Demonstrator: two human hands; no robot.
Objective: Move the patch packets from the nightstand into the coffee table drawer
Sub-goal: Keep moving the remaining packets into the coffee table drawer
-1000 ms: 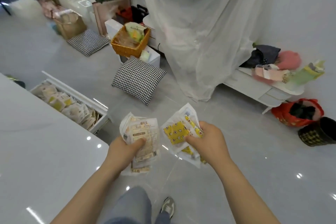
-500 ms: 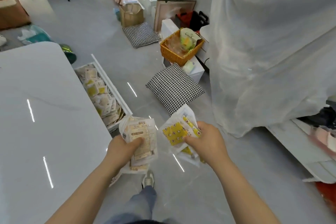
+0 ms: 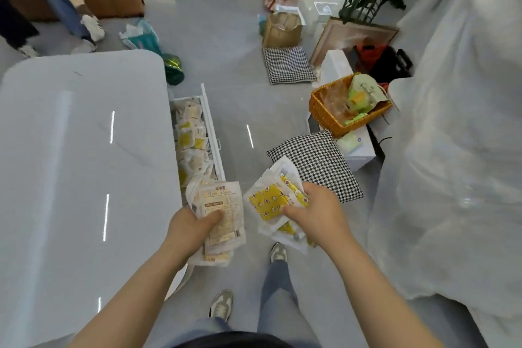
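Note:
My left hand (image 3: pixel 192 230) grips a stack of beige and white patch packets (image 3: pixel 221 210), thumb on top. My right hand (image 3: pixel 316 213) holds a second stack of white packets with yellow patches (image 3: pixel 269 200). Both stacks hang over the floor just in front of the near end of the open coffee table drawer (image 3: pixel 213 133). The white drawer sticks out from the right side of the glossy white coffee table (image 3: pixel 70 164) and holds several patch packets (image 3: pixel 190 144). The nightstand is not in view.
A houndstooth cushion (image 3: pixel 319 164) lies on the floor right of my hands, an orange basket (image 3: pixel 336 114) on a white box behind it. White sheeting (image 3: pixel 452 150) covers furniture on the right. Another person's legs (image 3: pixel 70 8) stand at the far left.
The view has swung left and I have walked closer to the coffee table. The drawer now lies straight ahead of my hands. Both hands keep their grip on the packets.

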